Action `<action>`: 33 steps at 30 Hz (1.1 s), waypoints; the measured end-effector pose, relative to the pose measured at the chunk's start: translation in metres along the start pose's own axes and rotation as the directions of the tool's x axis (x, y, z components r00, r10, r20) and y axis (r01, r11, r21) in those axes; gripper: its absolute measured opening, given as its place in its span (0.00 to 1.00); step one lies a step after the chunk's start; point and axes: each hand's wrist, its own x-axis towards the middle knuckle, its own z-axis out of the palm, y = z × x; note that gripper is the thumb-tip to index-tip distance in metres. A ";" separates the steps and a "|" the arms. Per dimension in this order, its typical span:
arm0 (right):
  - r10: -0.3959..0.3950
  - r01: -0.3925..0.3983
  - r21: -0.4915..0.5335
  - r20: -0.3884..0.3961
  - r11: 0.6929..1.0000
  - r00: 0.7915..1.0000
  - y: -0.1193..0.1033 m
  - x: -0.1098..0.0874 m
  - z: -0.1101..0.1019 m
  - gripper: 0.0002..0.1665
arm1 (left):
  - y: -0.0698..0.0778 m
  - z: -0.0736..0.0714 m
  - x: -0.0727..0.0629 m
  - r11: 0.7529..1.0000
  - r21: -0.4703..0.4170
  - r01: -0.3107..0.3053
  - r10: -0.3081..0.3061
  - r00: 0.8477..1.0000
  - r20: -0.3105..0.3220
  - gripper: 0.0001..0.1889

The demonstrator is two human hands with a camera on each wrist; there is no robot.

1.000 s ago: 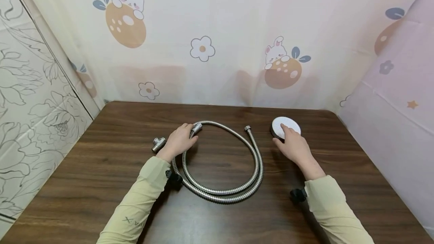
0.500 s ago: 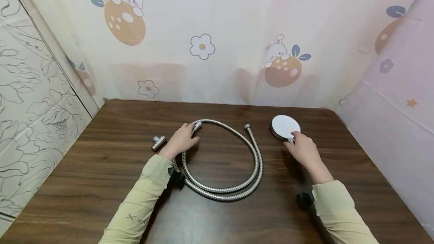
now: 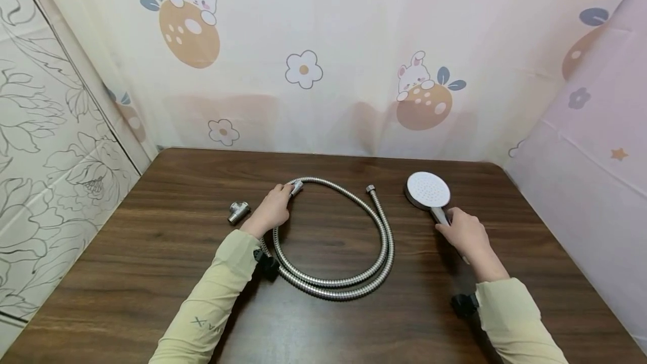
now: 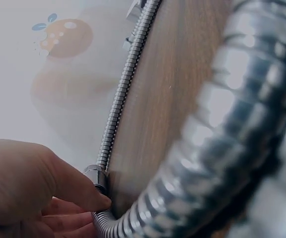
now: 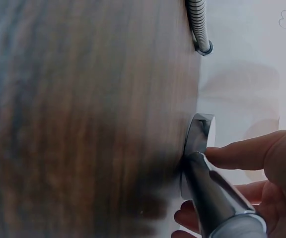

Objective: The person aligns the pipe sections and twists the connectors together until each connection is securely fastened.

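A coiled metal shower hose [image 3: 331, 295] lies on the wooden table. My left hand [image 3: 271, 210] pinches it just behind its chrome end connector [image 3: 296, 187]; the left wrist view has thumb and fingers on either side of the hose [image 4: 120, 228]. The other hose end [image 3: 370, 189] points away at the back. To the right, a shower head [image 3: 428, 189] rests with its white spray face up. My right hand [image 3: 466, 235] holds its chrome handle [image 5: 217, 198], thumb on one side and fingers on the other. Part of the handle is hidden by this hand in the head view.
A small chrome T-shaped fitting [image 3: 238, 212] lies left of my left hand. Behind the table [image 3: 323, 330] hangs a printed curtain [image 3: 349, 32], with further patterned panels at left and right.
My right hand has slid back from over the spray face down to the handle, baring the face. The left hand stays at the hose's connector end, almost still.
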 end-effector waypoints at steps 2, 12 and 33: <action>0.016 -0.016 -0.003 0.013 1.000 1.000 0.001 0.000 0.001 0.32 | -0.001 0.000 0.000 1.000 -0.009 -0.005 0.005 1.000 -0.010 0.30; 0.037 -0.040 0.057 0.046 0.998 0.998 0.006 0.001 0.001 0.34 | -0.001 0.001 0.000 0.999 -0.032 -0.033 0.031 0.997 -0.072 0.30; 0.031 -0.313 0.706 0.383 0.636 0.923 0.012 0.013 0.005 0.40 | 0.002 0.000 0.000 0.990 -0.135 -0.049 0.034 0.993 -0.113 0.34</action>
